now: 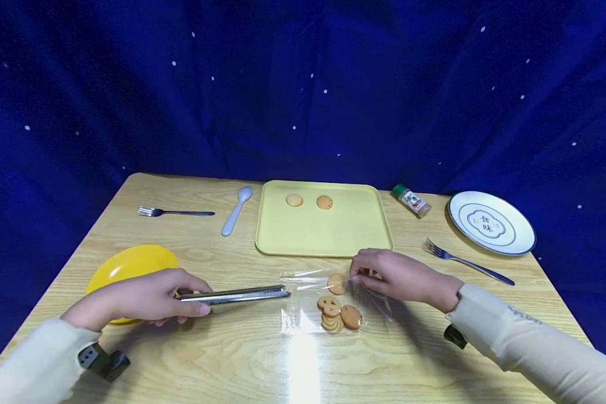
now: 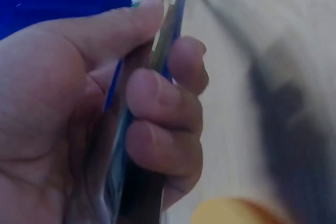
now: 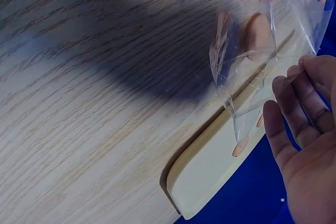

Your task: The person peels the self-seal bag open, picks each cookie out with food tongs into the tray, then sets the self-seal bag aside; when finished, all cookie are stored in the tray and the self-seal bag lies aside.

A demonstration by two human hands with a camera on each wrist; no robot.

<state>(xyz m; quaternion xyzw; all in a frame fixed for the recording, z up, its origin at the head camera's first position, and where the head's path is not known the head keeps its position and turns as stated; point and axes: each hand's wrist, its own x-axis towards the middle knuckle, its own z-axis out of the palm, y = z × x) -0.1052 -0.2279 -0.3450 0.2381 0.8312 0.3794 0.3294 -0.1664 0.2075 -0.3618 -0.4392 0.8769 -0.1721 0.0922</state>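
Note:
My left hand grips a pair of metal tongs, whose tips point right toward a clear plastic bag. In the left wrist view the fingers curl round the tong arms, the thumb on the opposite side. Several cookies lie in the bag, one a ring-swirl shape, another a round cookie nearer the tray. At the bag's right end my right hand pinches the film between thumb and forefinger; the right wrist view shows the bag lifted at that edge.
Beyond the bag lies a pale yellow tray bearing two cookies. A yellow plate, fork and white spoon are at left. To the right are a seasoning bottle, another fork and a white plate.

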